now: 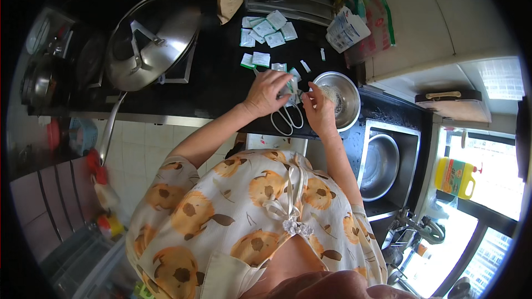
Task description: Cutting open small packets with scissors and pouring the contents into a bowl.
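My left hand has a small green-and-white sachet at its fingertips, over the black counter. Just to its right, my right hand has its thumb and index finger close to the sachet; whether they pinch it is unclear. A steel bowl stands behind the right hand with pale granules inside. Scissors with white handles lie below the hands, their blades mostly hidden. Several printed sachets form a loose pile farther back, and a few more lie nearer my left hand.
Two small white strips lie near the bowl. A lidded steel pan sits on the stove at left, its long handle jutting past the counter edge. At right is the sink with a metal basin. A white tub stands behind.
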A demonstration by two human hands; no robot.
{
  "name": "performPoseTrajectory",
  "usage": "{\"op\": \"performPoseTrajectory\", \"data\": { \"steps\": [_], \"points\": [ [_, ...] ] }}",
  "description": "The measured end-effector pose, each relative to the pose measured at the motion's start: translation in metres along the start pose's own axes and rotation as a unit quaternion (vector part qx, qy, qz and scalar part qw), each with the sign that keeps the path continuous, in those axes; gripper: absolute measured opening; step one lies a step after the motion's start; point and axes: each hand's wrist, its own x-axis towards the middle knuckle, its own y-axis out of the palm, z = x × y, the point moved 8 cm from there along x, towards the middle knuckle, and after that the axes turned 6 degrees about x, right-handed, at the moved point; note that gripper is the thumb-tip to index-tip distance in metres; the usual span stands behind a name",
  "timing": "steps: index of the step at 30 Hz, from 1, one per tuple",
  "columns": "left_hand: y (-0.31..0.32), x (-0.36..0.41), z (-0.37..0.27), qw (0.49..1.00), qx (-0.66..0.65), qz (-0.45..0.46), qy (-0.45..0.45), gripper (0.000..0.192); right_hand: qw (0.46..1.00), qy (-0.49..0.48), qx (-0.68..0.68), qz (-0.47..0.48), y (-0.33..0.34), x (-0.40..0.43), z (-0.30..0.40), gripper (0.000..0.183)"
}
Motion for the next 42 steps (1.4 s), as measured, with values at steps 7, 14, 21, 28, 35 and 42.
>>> {"op": "performPoseTrajectory", "data": {
  "steps": [7,14,21,28,35,42],
  "points": [
    [0.002,0.016,0.069,0.997,0.053,-0.023,-0.048,0.043,0.996,-0.04,-0.066,0.048,0.008,-0.008,0.011,0.02],
    [0.0,0.071,0.172,0.96,0.156,-0.065,-0.221,0.027,0.995,-0.027,-0.07,0.073,0.008,-0.021,0.017,0.018],
    [0.015,0.099,0.181,0.926,0.255,0.013,-0.278,0.032,0.994,-0.004,-0.084,0.065,-0.003,-0.028,0.005,0.019],
    [0.019,0.085,0.214,0.926,0.071,-0.085,-0.362,0.028,0.995,0.017,-0.078,0.06,-0.01,-0.03,0.002,0.019],
    [0.069,0.092,0.184,0.949,-0.023,0.056,-0.309,0.041,0.994,0.02,-0.068,0.08,0.0,-0.029,0.001,0.019],
    [0.049,0.09,0.163,0.954,0.176,0.008,-0.242,0.034,0.993,0.008,-0.08,0.089,-0.005,-0.034,0.002,0.018]
  ]
}}
